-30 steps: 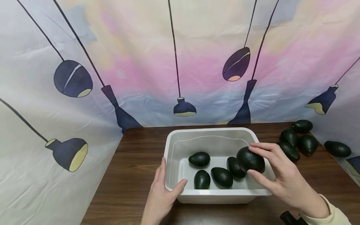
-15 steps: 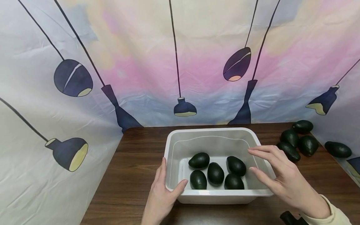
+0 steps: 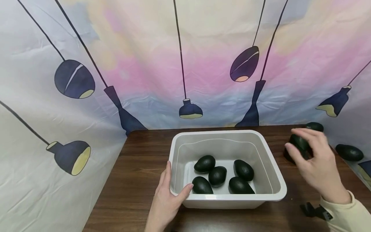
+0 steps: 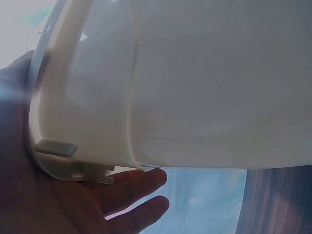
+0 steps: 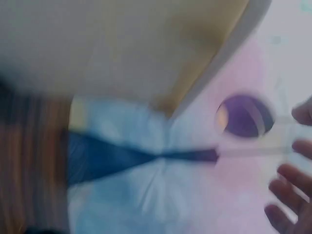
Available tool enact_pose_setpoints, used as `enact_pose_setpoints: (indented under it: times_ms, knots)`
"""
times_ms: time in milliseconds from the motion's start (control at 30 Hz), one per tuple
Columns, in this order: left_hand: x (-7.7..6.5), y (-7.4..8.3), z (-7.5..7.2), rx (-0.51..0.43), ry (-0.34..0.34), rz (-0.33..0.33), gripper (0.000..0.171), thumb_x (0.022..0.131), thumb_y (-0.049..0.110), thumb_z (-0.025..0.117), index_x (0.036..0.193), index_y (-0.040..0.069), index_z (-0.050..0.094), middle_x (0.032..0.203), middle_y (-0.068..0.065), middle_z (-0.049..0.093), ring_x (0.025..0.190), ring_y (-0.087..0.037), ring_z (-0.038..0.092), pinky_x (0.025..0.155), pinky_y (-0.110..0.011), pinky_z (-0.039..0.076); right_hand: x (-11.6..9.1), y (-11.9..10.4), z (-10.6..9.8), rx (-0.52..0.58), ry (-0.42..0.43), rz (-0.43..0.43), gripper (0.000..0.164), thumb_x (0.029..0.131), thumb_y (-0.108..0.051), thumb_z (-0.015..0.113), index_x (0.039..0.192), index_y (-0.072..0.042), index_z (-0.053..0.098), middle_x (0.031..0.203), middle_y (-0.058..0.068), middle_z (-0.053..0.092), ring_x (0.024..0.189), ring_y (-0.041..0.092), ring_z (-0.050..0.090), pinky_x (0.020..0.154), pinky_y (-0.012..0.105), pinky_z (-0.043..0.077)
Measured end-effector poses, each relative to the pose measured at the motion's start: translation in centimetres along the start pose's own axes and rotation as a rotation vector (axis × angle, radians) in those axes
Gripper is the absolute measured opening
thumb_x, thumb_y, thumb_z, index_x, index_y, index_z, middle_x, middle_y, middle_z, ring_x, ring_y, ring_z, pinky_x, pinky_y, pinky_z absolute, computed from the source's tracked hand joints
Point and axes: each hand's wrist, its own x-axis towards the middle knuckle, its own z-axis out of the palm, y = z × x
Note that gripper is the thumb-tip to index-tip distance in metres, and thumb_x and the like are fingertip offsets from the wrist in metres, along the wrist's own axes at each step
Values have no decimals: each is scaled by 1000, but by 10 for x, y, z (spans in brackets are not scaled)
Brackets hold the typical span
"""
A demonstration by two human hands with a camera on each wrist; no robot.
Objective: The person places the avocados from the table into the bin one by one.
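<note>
A pale grey plastic bin (image 3: pixel 226 197) stands on the wooden table with several dark green avocados (image 3: pixel 217 176) on its floor. My left hand (image 3: pixel 168 196) holds its front left corner, thumb over the front rim and fingers along the left side. From the left wrist, the fingers (image 4: pixel 141 187) reach along the bin's outer wall (image 4: pixel 204 87). To the right of the bin, my right hand (image 3: pixel 320 164) is over a group of avocados, its thumb and fingers apart around one avocado (image 3: pixel 298 141) in this view. The right wrist view is blurred and shows spread fingers (image 5: pixel 292 192).
Behind the right hand lies another avocado (image 3: pixel 314 126), and one more (image 3: pixel 349 152) rests at the table's right edge. A cloth printed with lamps (image 3: pixel 145 64) hangs behind the table (image 3: pixel 130 180). A black strap (image 3: pixel 316 211) is at the right wrist.
The right hand let go of an avocado inside the bin, then moved right to the group outside. The avocados in the bin rolled and shifted places. The left hand stayed at the corner.
</note>
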Motion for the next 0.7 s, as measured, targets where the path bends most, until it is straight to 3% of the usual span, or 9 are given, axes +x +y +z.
enact_pose_setpoints:
  times_ms: [100, 167, 267, 467, 700]
  knots:
    - [0, 0, 0, 3, 3, 6, 99, 80, 57, 72, 155, 12, 25, 149, -3, 40, 125, -21, 49, 99, -47, 42, -3, 37, -5, -144, -57, 238, 53, 92, -22, 66, 137, 3, 51, 138, 28, 39, 123, 46, 32, 106, 53, 22]
    - [0, -1, 0, 5, 5, 8, 99, 80, 57, 72, 155, 12, 25, 149, -4, 40, 125, -22, 49, 99, -46, 42, -6, 59, -6, -227, -123, 382, 62, 94, -26, 63, 142, 6, 41, 140, 34, 29, 122, 53, 24, 97, 68, 16]
    - [0, -1, 0, 10, 7, 9, 99, 80, 57, 72, 155, 12, 25, 149, -4, 40, 126, -22, 49, 99, -47, 42, -14, 93, -5, -319, -219, 506, 77, 95, -38, 59, 147, 10, 27, 140, 42, 19, 121, 60, 18, 92, 72, 14]
    - [0, 0, 0, 5, 5, 5, 99, 80, 57, 72, 155, 13, 25, 149, -4, 40, 124, -22, 50, 98, -47, 43, -37, 138, -1, -386, -337, 595, 93, 94, -50, 56, 145, 17, 17, 135, 50, 12, 114, 66, 16, 83, 72, 18]
    - [1, 1, 0, 4, 3, 2, 99, 80, 56, 73, 155, 12, 25, 149, -4, 40, 124, -22, 50, 99, -46, 42, -60, 158, 6, -371, -391, 620, 93, 93, -49, 57, 146, 14, 16, 134, 51, 12, 116, 68, 15, 81, 74, 18]
